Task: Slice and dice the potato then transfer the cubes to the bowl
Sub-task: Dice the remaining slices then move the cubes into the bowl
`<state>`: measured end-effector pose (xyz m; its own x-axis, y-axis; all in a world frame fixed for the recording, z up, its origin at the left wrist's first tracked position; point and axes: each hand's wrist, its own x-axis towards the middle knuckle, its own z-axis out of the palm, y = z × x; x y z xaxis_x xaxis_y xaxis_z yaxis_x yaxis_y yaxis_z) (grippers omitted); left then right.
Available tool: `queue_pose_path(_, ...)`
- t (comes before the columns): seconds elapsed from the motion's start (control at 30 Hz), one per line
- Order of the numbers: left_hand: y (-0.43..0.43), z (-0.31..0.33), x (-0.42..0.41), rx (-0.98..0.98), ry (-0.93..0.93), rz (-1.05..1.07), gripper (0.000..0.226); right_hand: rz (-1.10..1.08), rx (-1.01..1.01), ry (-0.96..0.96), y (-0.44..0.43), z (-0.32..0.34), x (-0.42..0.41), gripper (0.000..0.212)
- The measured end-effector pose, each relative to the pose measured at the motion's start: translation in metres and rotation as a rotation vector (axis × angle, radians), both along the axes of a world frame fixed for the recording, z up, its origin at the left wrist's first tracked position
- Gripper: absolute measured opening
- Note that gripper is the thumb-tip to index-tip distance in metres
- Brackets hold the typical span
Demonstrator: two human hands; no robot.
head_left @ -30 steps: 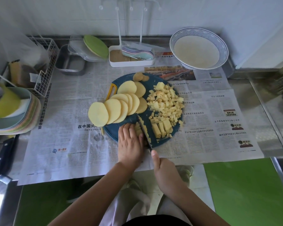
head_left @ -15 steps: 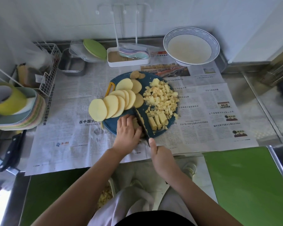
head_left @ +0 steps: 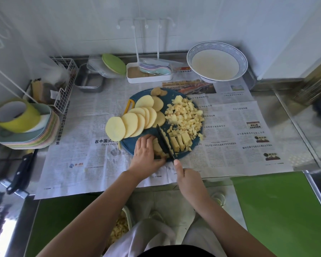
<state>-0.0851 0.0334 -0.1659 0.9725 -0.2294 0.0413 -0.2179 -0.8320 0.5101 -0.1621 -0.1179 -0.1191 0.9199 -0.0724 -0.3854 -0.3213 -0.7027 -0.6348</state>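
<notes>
A round blue cutting board (head_left: 130, 147) lies on newspaper. Overlapping potato slices (head_left: 130, 123) fan across its left half and a pile of potato cubes (head_left: 185, 114) fills its right half, with a row of potato strips (head_left: 181, 141) below the pile. My left hand (head_left: 144, 156) presses down on a stack of potato pieces (head_left: 158, 148) at the board's near edge. My right hand (head_left: 188, 179) grips the handle of a black knife (head_left: 165, 140), whose blade stands in the potato just right of my left fingers. A blue-rimmed white bowl (head_left: 244, 58) stands at the back right.
Stacked pastel plates with a yellow-green cup (head_left: 17, 117) sit at the left, beside a wire rack (head_left: 65, 86) and a metal tray (head_left: 89, 82). A second black knife (head_left: 21, 171) lies near the left edge. A white utensil stand (head_left: 149, 73) is behind the board.
The blade has shifted a little along the potato stack under my left hand. The camera view has moved slightly; both hands stay at the board's near edge.
</notes>
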Motion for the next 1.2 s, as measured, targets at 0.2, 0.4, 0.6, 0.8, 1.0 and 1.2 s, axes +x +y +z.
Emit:
queue_pose_path(0.2, -0.001, 0.002, 0.001, -0.021, 0.009, -0.001, 0.085, 0.000, 0.059, 0.024, 0.004, -0.001, 0.000, 0.061)
queue_pose_path(0.4, 0.002, 0.001, 0.001, -0.046, 0.010, -0.016, 0.087, -0.057, 0.211, 0.086, 0.003, -0.012, 0.000, 0.066)
queue_pose_path(0.6, -0.001, 0.001, 0.000, -0.035, 0.003, 0.006, 0.088, 0.013, 0.145, 0.098, 0.004, -0.004, -0.001, 0.062)
queue_pose_path(0.8, -0.005, 0.002, -0.002, -0.046, -0.016, 0.048, 0.082, 0.093, -0.059, 0.005, 0.004, -0.003, -0.002, 0.057)
queue_pose_path(1.0, -0.004, 0.000, -0.001, -0.039, -0.013, 0.034, 0.082, 0.005, 0.116, 0.040, -0.008, -0.009, -0.001, 0.067)
queue_pose_path(1.2, 0.007, 0.004, 0.001, -0.125, 0.062, -0.034, 0.093, -0.079, 0.307, 0.125, -0.020, -0.005, -0.002, 0.067)
